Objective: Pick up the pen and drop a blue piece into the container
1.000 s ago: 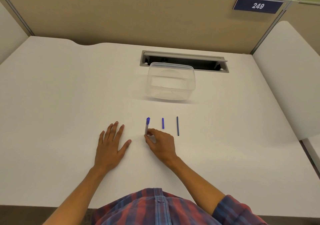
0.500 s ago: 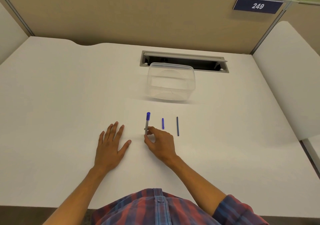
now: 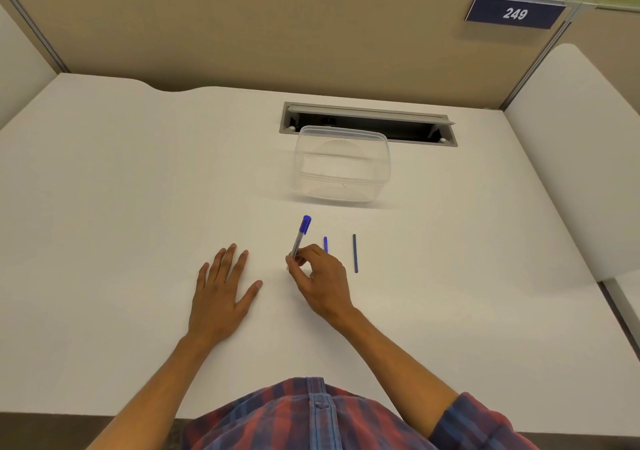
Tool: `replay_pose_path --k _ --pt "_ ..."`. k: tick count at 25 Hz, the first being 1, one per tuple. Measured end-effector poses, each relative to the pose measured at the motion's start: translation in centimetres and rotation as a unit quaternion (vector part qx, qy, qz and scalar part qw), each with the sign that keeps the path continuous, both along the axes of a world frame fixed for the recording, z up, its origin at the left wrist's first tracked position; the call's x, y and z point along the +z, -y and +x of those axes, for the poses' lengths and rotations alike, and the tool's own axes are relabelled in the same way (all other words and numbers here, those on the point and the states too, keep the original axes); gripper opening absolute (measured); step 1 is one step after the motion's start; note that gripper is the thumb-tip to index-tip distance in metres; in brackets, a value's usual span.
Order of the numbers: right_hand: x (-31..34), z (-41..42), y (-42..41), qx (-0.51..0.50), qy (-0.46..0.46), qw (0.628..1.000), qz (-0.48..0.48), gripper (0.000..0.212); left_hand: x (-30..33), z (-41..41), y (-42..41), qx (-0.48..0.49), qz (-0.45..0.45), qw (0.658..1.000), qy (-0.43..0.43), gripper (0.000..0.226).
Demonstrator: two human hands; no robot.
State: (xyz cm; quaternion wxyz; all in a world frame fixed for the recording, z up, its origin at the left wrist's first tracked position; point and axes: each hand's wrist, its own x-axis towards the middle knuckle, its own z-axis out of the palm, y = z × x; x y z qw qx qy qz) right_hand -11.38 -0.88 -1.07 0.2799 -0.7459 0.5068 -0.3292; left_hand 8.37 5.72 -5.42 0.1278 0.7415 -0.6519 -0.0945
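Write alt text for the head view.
The right hand pinches a blue-capped pen, tilted up off a white desk; the left hand lies flat beside it. Two blue sticks and a clear tub lie beyond.

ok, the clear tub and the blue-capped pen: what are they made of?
Clear rectangular tub: likely thin glossy plastic, since the desk shows through and the rim catches light. Blue-capped pen, pinched by the right hand: probably plastic, with a grey barrel and a shiny cap.

1. We see the left hand [image 3: 221,297] flat on the desk [image 3: 104,207], left of the right hand [image 3: 320,281].
2. The pen [image 3: 300,236] stands left of the two sticks.
3. The container [image 3: 342,165] sits behind them, before the slot [image 3: 408,130].
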Motion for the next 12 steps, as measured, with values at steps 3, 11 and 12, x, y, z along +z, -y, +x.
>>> replay_pose_path --k 3,11,12 --pt "0.7 0.1 0.2 0.002 0.021 0.999 -0.05 0.026 -0.1 0.0 0.0 0.002 -0.001 1.0 -0.002 0.082" --pt "1.2 0.5 0.0 0.008 0.035 0.986 -0.164 0.024 -0.3 0.1 0.0 0.002 -0.004 1.0 0.001 0.078" --pt "1.2 0.5 0.0 0.004 0.036 0.985 -0.167 0.023 -0.3 0.1 0.0 0.003 -0.005 1.0 0.001 0.077"
